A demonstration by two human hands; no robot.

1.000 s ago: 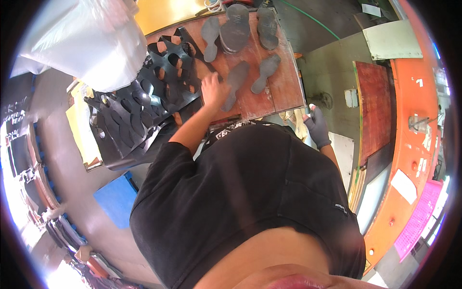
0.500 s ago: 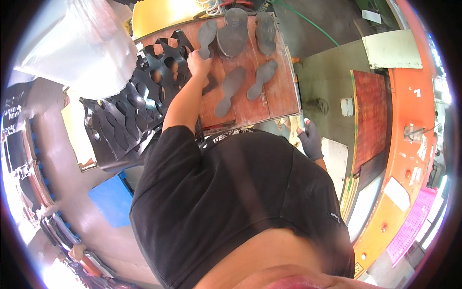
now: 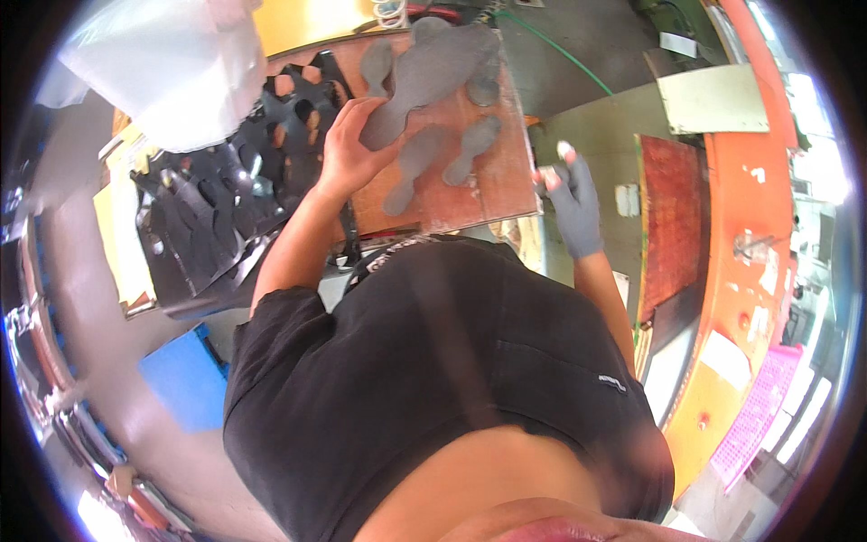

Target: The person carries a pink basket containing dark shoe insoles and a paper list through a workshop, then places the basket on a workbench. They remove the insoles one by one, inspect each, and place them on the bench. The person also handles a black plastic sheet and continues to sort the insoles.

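My bare left hand [image 3: 350, 149] is closed on the narrow end of a grey shoe sole [image 3: 433, 77], which is raised and tilted above the reddish wooden board [image 3: 452, 210]. Flat on the board lie several other soles: one grey sole [image 3: 418, 163] below the raised one, another sole [image 3: 473, 150] to its right, and a sole [image 3: 377, 65] by the far left edge. Further soles at the back are partly covered by the raised one. To the right of the board, my right hand [image 3: 569, 194], in a grey fingerless glove, hangs in the air with fingers apart, holding nothing.
Black sheets with sole-shaped cutouts [image 3: 217, 199] lie left of the board. A translucent plastic bag [image 3: 172, 77] hangs at upper left. On the right are a red panel [image 3: 673, 226] and an orange machine frame [image 3: 736, 208]. A blue sheet [image 3: 185, 378] lies lower left.
My left hand has lifted a sole off the board and now holds it up. My right hand has risen from beside my body toward the board's right edge.
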